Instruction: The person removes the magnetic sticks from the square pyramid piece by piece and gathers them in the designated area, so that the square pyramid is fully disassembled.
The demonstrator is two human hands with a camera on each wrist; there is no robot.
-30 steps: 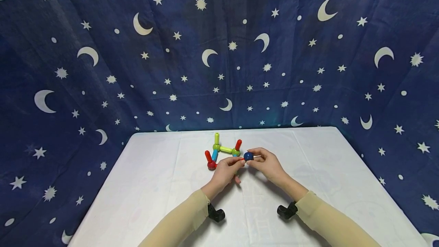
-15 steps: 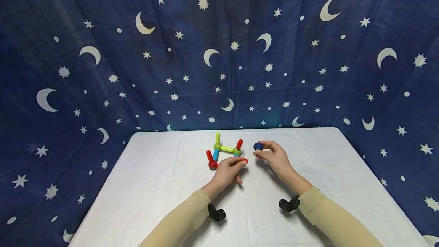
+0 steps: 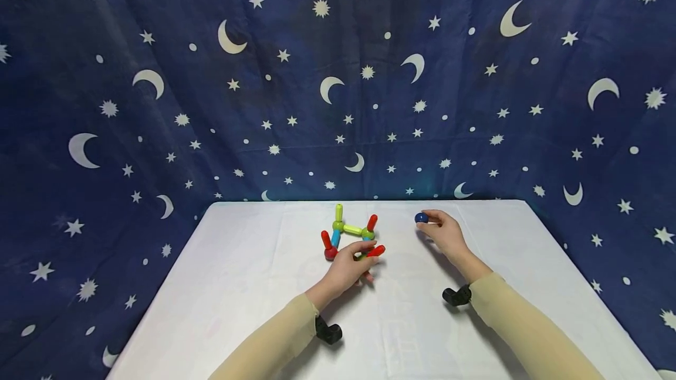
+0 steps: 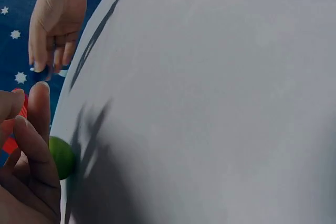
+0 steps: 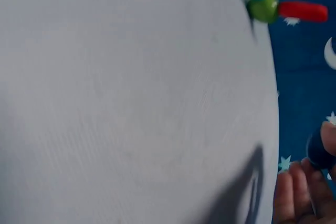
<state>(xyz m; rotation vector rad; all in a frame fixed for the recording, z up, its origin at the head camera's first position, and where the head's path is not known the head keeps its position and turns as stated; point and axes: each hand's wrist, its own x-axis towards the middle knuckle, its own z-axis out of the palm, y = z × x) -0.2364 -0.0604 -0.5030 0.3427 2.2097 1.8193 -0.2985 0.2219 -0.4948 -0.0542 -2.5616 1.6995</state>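
We see the right hand [image 3: 445, 236] pinching a blue ball [image 3: 421, 217] between thumb and fingertips, the grip narrowed to the ball's width; it lies well to the right of the frame [image 3: 352, 230] of joined pieces. The left hand [image 3: 344, 268] has thumb and index finger slightly parted about a red stick [image 3: 377, 250], though whether they press on it we cannot tell. We judge that the left hand is so placed to steady the near corner, and that the fingertip hold leaves much of the ball exposed. Farther out, we find a red ball [image 3: 331, 253] at the frame's left, a blue stick [image 3: 335, 238] behind it, and an upright yellow-green stick [image 3: 339, 213] at the far-left corner. All rests on the white table [image 3: 253, 298] before a starry curtain [image 3: 296, 98]. The left hand hides the frame's near side; the left wrist view shows only part of a green ball [image 4: 62, 157], and the right wrist view crops both frame and right hand.
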